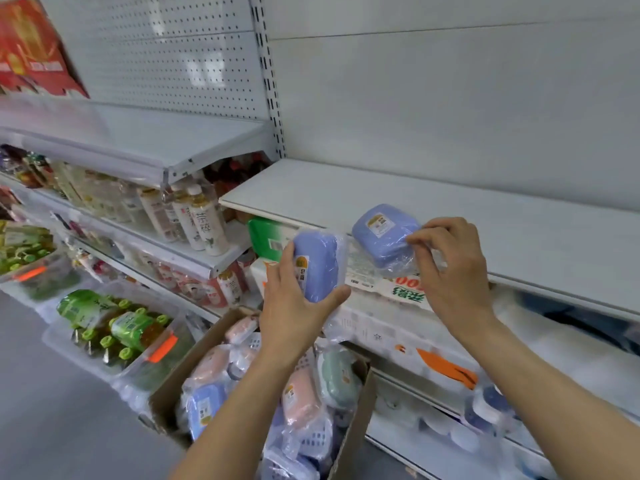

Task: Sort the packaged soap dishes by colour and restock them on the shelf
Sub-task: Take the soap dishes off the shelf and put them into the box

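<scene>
My left hand grips a blue packaged soap dish upright, just below the front edge of the white shelf. My right hand pinches the clear wrap of a second blue soap dish at the shelf's front edge; I cannot tell whether it touches the board. Below, an open cardboard box on the floor holds several wrapped soap dishes in pink, blue and pale green.
To the left, shelves carry drink bottles, and clear bins of green-capped bottles stand on the floor. A green packet and white boxes lie under the white shelf. Pegboard backs the upper left bay.
</scene>
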Available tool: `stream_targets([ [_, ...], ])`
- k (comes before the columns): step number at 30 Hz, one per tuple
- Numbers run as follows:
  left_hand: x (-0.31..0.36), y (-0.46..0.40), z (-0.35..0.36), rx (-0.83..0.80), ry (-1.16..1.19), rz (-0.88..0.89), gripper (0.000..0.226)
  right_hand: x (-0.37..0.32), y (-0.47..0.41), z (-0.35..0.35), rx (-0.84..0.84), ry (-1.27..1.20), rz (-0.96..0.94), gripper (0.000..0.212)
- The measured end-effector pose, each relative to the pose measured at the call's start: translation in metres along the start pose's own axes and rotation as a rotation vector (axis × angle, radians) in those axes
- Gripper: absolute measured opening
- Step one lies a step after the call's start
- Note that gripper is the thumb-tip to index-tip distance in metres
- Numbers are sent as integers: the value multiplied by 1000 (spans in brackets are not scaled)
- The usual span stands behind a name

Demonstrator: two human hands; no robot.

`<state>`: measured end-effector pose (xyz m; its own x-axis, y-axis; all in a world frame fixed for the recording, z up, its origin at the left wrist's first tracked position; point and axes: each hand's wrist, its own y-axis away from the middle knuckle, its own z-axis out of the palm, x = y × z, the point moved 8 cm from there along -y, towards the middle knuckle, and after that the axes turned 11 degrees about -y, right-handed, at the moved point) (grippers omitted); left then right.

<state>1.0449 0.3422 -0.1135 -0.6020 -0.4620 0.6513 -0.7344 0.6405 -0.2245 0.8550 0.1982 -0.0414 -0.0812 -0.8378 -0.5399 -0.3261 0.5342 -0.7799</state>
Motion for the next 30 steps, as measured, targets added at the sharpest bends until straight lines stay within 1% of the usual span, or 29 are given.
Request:
stream_targets([
  [3,-65,6,-19,2,-2,-134,110,-24,12,64,-89,-108,-32,11],
  [5,-111,16,-27,3,-1,-245,111,-29,27,112,-185,-190,3,10],
  [9,-195,36,-25,-58,10,-471,109,-13,74,195,-346,-329,238,14],
  [11,-234,40,-19,-84,-3,-566,108,1,101,226,-376,-361,367,21],
  [13,-269,38,-8,-92,-11,-628,102,18,129,250,-385,-340,467,24],
  [14,-284,36,1,-100,-25,-634,96,30,145,263,-425,-298,507,23],
  [15,-296,34,13,-142,-60,-618,90,43,165,278,-519,-244,557,23],
  [16,-306,34,31,-238,-120,-579,84,55,188,294,-677,-185,606,27],
  [18,-321,43,71,-499,-251,-463,79,72,240,321,-1082,-84,671,45],
  [19,-327,48,87,-590,-296,-417,79,78,259,326,-1237,-50,690,54],
  [20,-332,51,95,-630,-324,-386,79,80,269,329,-1328,-25,691,60],
  [21,-335,50,98,-631,-344,-367,79,81,271,331,-1368,-10,674,63],
  [24,-331,40,90,-607,-371,-391,78,78,262,330,-1405,38,587,65],
  [26,-312,34,80,-573,-361,-396,80,77,251,320,-1376,65,535,68],
  [28,-279,31,70,-501,-322,-346,80,73,229,301,-1266,80,455,63],
  [30,-236,32,59,-404,-324,-262,78,62,199,270,-1123,102,341,53],
])
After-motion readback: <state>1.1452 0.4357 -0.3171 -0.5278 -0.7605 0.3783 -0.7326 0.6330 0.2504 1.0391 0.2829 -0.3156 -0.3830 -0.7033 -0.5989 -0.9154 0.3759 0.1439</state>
